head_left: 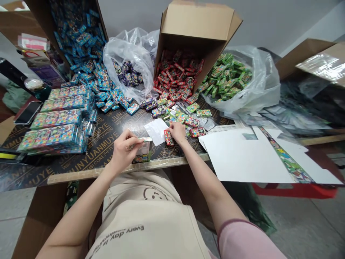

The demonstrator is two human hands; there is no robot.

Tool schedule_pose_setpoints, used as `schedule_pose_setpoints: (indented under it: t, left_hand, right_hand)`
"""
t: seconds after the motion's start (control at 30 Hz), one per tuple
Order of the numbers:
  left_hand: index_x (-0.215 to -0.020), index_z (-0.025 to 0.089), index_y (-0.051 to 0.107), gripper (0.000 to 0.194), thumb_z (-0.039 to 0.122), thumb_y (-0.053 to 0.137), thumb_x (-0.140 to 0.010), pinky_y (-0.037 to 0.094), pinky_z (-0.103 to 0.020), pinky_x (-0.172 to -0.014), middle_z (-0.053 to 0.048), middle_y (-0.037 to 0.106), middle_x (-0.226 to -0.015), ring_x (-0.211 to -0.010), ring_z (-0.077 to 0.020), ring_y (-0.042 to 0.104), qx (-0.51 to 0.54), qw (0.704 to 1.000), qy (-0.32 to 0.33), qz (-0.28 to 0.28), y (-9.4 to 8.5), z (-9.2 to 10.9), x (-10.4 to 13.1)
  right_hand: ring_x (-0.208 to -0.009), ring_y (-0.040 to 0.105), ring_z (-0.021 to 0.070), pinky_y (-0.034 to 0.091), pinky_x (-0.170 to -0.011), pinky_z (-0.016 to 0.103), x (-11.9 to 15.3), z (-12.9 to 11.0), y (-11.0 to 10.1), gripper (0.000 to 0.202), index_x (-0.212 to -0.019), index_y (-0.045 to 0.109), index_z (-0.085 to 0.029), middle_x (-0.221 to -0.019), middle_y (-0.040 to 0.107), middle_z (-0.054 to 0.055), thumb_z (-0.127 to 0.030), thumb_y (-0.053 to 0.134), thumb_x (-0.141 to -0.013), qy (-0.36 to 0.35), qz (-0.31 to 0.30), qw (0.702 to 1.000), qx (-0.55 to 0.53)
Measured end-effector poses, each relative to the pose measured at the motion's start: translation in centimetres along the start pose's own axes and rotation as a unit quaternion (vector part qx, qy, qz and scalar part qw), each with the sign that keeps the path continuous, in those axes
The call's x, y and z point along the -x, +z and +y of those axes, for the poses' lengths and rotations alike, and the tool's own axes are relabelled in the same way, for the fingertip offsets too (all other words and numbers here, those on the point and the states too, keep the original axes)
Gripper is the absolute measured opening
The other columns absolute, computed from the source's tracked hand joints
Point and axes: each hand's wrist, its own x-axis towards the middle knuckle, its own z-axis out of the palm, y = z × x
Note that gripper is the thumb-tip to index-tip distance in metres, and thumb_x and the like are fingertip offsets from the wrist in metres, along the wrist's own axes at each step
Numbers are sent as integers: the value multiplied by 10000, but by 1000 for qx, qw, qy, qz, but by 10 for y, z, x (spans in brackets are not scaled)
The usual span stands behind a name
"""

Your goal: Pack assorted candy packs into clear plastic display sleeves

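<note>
My left hand [125,148] pinches the top edge of a clear plastic pouch [146,148], with a colourful green and yellow part at its bottom, near the table's front edge. To its right my right hand [177,133] has its fingers closed on a small red box [168,137]. A white paper sheet [156,131] lies between the hands. Just beyond my right hand are loose red boxes [198,132], green boxes [204,113] and purple boxes [159,111].
Packed sets [56,117] are stacked at the left beside a phone [28,112]. Behind stand a carton of blue boxes [78,36], a carton of red boxes [198,21] and a plastic bag of green boxes [265,75]. White sheets [242,154] overhang the front edge at right.
</note>
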Motion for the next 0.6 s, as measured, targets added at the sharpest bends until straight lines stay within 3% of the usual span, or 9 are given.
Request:
schedule_pose_setpoints:
  t: [0.17, 0.3, 0.5, 0.6]
  left_hand:
    - [-795, 209, 729, 65, 192, 669, -813, 434, -244, -577, -5, 550, -705, -637, -116, 542, 5, 1000, 6, 4, 0, 1, 1]
    - [-797, 209, 729, 62, 186, 673, -808, 435, -246, -577, -5, 546, -697, -638, -119, 541, 7, 1000, -2, 3, 0, 0, 1]
    - [-812, 199, 730, 60, 168, 679, -806, 434, -238, -575, -8, 551, -716, -643, -113, 544, 6, 1000, 11, 6, 0, -1, 2]
    - [-827, 194, 730, 65, 163, 675, -811, 434, -237, -585, -7, 550, -723, -655, -112, 547, 6, 1000, 15, 7, 0, -2, 3]
  right_hand:
    - [-887, 586, 233, 363, -819, 350, 5, -2, 6, 103, -800, 679, -169, -898, 696, 97, -255, 624, -812, 7, 27, 999, -23]
    - [-881, 589, 221, 373, -805, 337, 4, 1, 13, 105, -772, 671, -175, -900, 696, 81, -242, 598, -809, 7, 40, 998, -48]
    - [-855, 583, 219, 380, -802, 332, 2, 3, 20, 128, -736, 638, -176, -857, 683, 79, -208, 541, -812, -27, 63, 994, -80]
    - [-808, 578, 220, 389, -784, 332, 2, 5, 25, 145, -830, 624, -177, -838, 664, 73, -199, 481, -845, -47, 78, 991, -94]
